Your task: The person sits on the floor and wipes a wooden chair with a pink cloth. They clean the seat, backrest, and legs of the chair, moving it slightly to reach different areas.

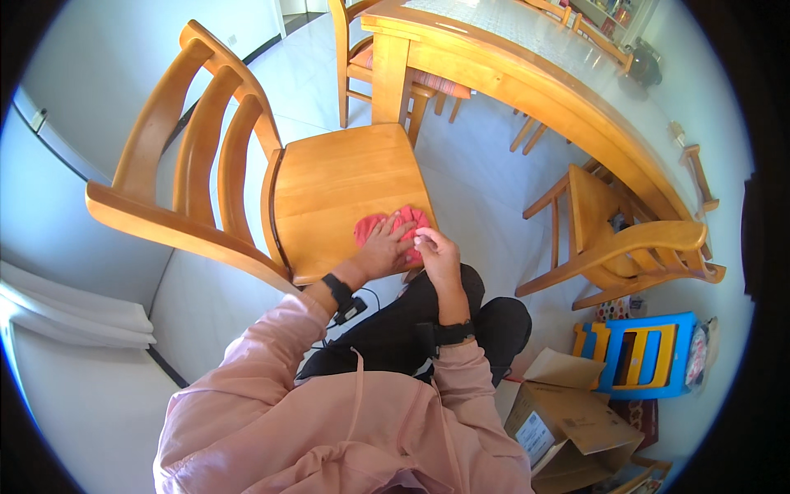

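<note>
A wooden chair (345, 179) stands before me, its smooth seat level and its slatted backrest (203, 142) on the left. On the seat's near right corner lies a crumpled red cloth (369, 227). My left hand (384, 248) presses down on this cloth with its fingers spread, covering part of it. Right beside it, my right hand (441, 252) has its fingers curled, thumb and index fingertip close together at the cloth's right edge. Whether those fingertips pinch the fabric is hidden. Both wrists wear black straps.
A wooden dining table (494, 68) with a clear cover stands beyond the seat. Another wooden chair (592, 210) is at right. An open cardboard box (574, 414) and a folded blue-and-yellow plastic stool (648, 358) sit at lower right. A dark cable (373, 293) hangs below my left wrist.
</note>
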`<state>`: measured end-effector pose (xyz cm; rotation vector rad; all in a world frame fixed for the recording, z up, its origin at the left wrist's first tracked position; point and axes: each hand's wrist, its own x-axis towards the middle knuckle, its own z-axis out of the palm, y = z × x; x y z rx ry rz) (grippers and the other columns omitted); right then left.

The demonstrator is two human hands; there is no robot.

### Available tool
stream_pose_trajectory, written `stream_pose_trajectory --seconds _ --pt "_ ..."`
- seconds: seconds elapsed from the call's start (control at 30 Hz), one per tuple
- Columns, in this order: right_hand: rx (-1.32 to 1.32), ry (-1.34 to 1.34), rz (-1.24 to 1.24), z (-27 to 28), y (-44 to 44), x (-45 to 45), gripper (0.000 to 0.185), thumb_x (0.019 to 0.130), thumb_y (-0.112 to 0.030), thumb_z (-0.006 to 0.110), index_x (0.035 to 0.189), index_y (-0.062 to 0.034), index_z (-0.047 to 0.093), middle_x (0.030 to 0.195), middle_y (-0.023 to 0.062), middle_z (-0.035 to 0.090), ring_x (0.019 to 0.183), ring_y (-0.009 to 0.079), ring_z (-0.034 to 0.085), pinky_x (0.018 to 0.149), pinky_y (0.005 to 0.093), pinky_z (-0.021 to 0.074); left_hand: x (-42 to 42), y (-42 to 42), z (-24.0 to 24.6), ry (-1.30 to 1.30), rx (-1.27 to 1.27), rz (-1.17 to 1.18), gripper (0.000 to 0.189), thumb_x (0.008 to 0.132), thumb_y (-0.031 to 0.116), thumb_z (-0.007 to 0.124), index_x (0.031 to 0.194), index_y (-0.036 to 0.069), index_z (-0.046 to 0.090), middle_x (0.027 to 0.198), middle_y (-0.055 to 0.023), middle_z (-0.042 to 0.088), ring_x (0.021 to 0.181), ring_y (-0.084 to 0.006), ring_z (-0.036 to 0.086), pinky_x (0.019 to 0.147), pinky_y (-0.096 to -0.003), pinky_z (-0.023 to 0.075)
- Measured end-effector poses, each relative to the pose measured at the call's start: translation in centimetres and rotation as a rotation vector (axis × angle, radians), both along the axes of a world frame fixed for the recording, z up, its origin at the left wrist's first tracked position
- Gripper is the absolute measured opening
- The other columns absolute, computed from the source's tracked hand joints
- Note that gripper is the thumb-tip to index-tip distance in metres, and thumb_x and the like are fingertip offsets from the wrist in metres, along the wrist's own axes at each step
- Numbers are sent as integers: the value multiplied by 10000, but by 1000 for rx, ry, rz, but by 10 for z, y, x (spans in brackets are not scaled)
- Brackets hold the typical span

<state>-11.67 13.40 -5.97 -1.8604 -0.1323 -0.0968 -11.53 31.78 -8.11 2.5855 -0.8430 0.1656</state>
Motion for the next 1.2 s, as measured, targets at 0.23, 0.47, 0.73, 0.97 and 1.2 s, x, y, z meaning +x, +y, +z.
stream_pose_trajectory --seconds 0.23,0.47,0.73,0.97,1.2 --pt "161 -29 -42 3 -23 -20 206 897 -49 727 1097 -2 718 943 103 743 839 137 702 768 284 560 -24 -31 18 80 143 106 587 905 477 694 1429 246 569 1652 -147 263 1510 -535 152 1158 -707 239" --pt "62 -214 -62 23 -10 -12 180 892 -24 715 1071 -7 709 968 70 697 790 143 658 728 273 533 34 -64 24 108 148 132 502 822 395 713 1297 235 673 1627 -194 254 1479 -601 133 1111 -795 177" --pt "168 -79 -76 39 -11 -12 178 916 13 683 1093 21 694 1026 60 673 884 133 646 799 257 517 159 -43 11 -16 88 208 517 865 510 678 1242 157 706 1537 -198 388 1442 -541 270 1165 -647 266" --pt "310 16 -73 32 -26 -13 174 949 5 673 1117 49 680 1099 78 671 956 148 660 858 263 528 272 -9 -1 -45 153 330 576 885 552 648 1333 190 656 1453 -158 475 1332 -464 423 1106 -602 351" --pt "537 66 -60 27 -48 -9 164 981 3 645 1131 65 674 1118 76 666 980 142 665 878 271 531 306 -15 12 -6 359 528 630 894 548 631 1427 217 572 1537 -135 424 1465 -469 295 1178 -576 294"
